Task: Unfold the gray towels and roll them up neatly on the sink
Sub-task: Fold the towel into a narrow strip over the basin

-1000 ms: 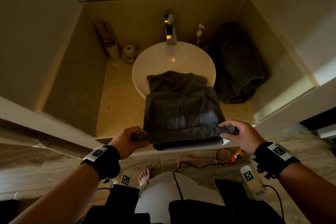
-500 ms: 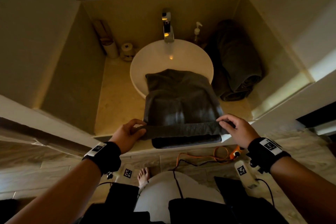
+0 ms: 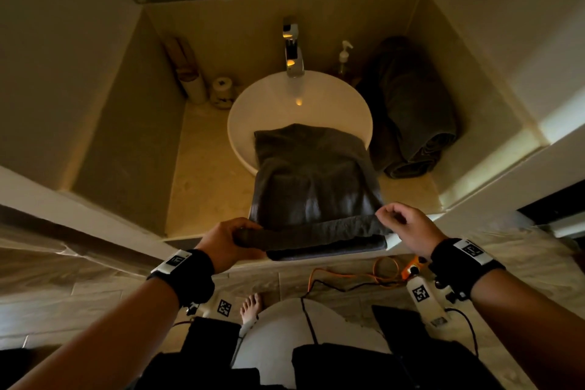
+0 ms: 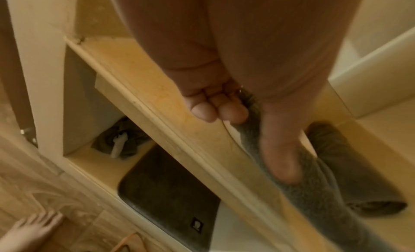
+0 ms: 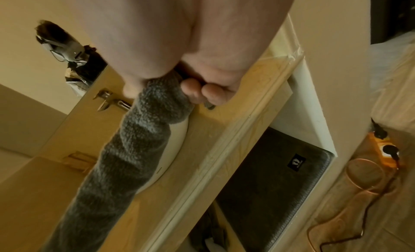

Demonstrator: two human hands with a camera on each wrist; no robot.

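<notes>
A gray towel [image 3: 311, 180] lies spread from the white round sink basin [image 3: 253, 104] down to the counter's front edge. Its near end is turned into a thin roll [image 3: 313, 229]. My left hand [image 3: 226, 239] grips the roll's left end; in the left wrist view the thumb [image 4: 283, 158] lies on the gray towel [image 4: 319, 193]. My right hand [image 3: 406, 225] pinches the right end; in the right wrist view the fingers [image 5: 202, 92] curl round the gray towel [image 5: 134, 149]. A second gray towel [image 3: 411, 114], rolled, lies to the right of the basin.
A chrome tap [image 3: 292, 51] stands behind the basin, a soap pump bottle [image 3: 344, 55] to its right. Rolls and a small jar [image 3: 221, 92] sit at the back left. A dark mat [image 4: 170, 193] fills the shelf under the counter. An orange cable [image 3: 354, 277] lies on the floor.
Both hands have turned the towel's near end over and moved slightly toward the basin, so the roll sits a little higher on the towel.
</notes>
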